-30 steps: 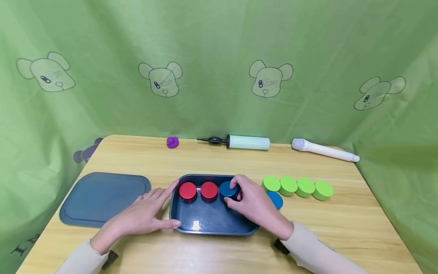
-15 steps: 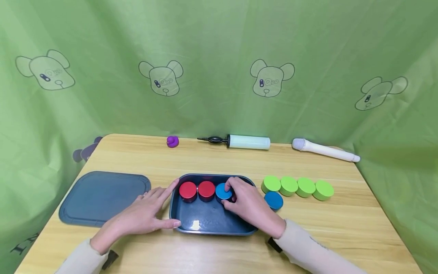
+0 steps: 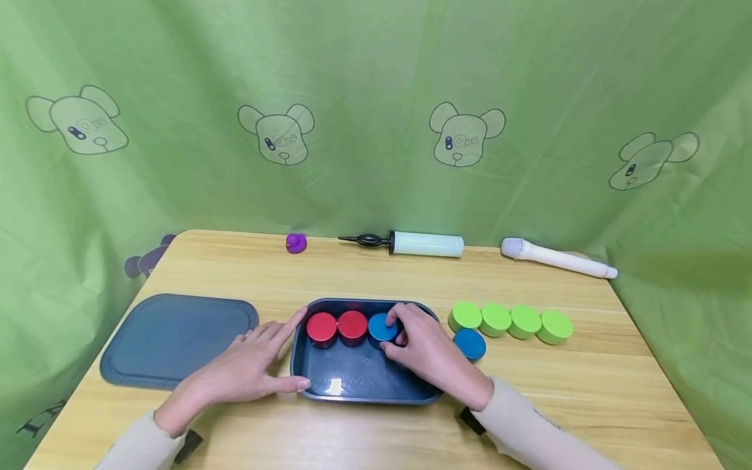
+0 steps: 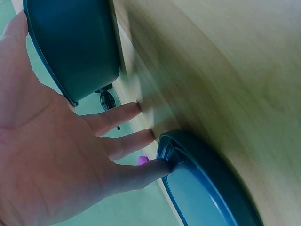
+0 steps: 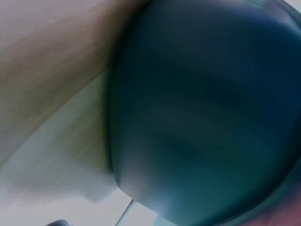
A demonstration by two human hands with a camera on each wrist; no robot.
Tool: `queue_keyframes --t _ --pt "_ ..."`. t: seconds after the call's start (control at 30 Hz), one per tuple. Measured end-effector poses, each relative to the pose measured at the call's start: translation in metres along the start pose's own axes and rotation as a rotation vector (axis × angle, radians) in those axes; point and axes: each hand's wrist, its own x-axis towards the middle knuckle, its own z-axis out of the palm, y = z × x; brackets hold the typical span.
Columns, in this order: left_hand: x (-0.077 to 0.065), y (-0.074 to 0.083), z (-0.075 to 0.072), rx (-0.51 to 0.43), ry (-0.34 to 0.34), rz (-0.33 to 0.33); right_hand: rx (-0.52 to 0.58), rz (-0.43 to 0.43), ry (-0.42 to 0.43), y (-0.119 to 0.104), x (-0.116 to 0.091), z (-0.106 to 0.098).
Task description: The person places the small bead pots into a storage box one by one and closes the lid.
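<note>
My right hand (image 3: 431,349) pinches a short blue cylinder (image 3: 382,324) between thumb and fingers, inside a dark blue rectangular tray (image 3: 364,378). Left of it, two red cylinders (image 3: 322,326) stand side by side along the tray's far wall. My left hand (image 3: 242,369) lies spread at the tray's left end, with index finger and thumb touching the rim. In the left wrist view, the other fingers of that hand (image 4: 56,146) reach toward the flat lid (image 4: 202,188); one seems to touch its edge. The tray's outer wall (image 5: 197,117) fills most of the right wrist view, hiding the right fingers.
Right of the tray stands a row of several green cylinders (image 3: 495,318), with another blue cylinder (image 3: 470,343) in front. The lid (image 3: 179,339) lies at the left. Along the back edge are a purple duck-like toy (image 3: 296,243), a hand pump (image 3: 425,244) and a white microphone (image 3: 558,257).
My right hand has slid the blue cylinder leftward in the tray. The right-hand red cylinder has shifted left, up against the other red one. My left hand stays put.
</note>
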Motion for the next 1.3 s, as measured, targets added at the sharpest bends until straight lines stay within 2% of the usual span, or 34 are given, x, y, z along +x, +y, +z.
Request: queue_keyframes --t 0.37,0.6,0.8,1.1,1.3 --pt "-0.001 0.0 0.0 -0.007 -0.017 -0.023 0.078 0.023 0.044 0.003 -0.009 -0.013" --pt "-0.002 0.001 -0.001 -0.009 -0.024 -0.027 0.123 -0.034 0.133 0.012 -0.018 -0.022" --pt "-0.001 -0.001 0.0 -0.011 -0.027 -0.031 0.113 -0.067 0.229 0.023 -0.027 -0.031" --pt "-0.001 -0.002 0.001 -0.003 -0.021 -0.04 0.184 -0.01 0.292 0.043 -0.041 -0.044" --pt "-0.001 -0.001 0.002 -0.006 -0.022 -0.04 0.188 0.054 0.327 0.059 -0.054 -0.048"
